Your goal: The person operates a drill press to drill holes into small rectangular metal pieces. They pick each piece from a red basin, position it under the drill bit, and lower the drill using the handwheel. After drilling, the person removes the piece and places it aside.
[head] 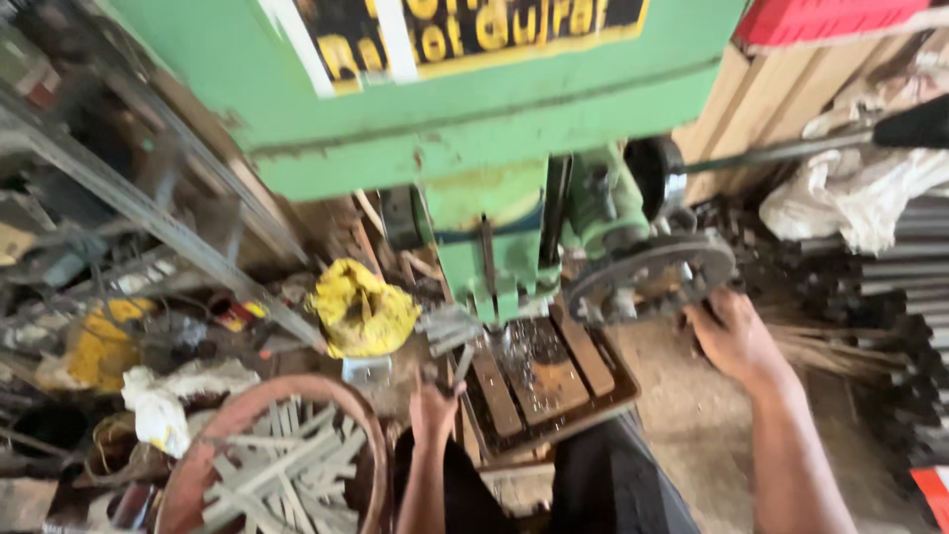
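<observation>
- At the far left of the workshop, steel angle bars (148,213) leaned in a dim heap, and a round reddish basin (213,435) on the floor held a loose pile of short grey metal strips (287,470), close enough to the left hand (432,410) for an easy reach.
- Beside the basin lay white rags (163,405), and a crumpled yellow cloth (363,310) sat by the machine's base.
- Near the front left corner of the slotted work table (593,361), the left hand was clenched around a short metal strip (462,364), pressing it up onto the table under the head, seemingly to steady it there.
- Over the table stood the green drill press (474,119); bright swarf littered the table's slots.
- Off the table's right edge, the right hand (733,336) curled over the rim of a dark spoked feed wheel (652,275), gripping it as though to bring the head down.
- Behind it a long lever with a black knob (914,124) stuck out to the right.
- Farther right, white sacking (850,193) lay over stacked dark rods (905,287), with wooden boards behind and a dusty concrete floor (682,415) below.
</observation>
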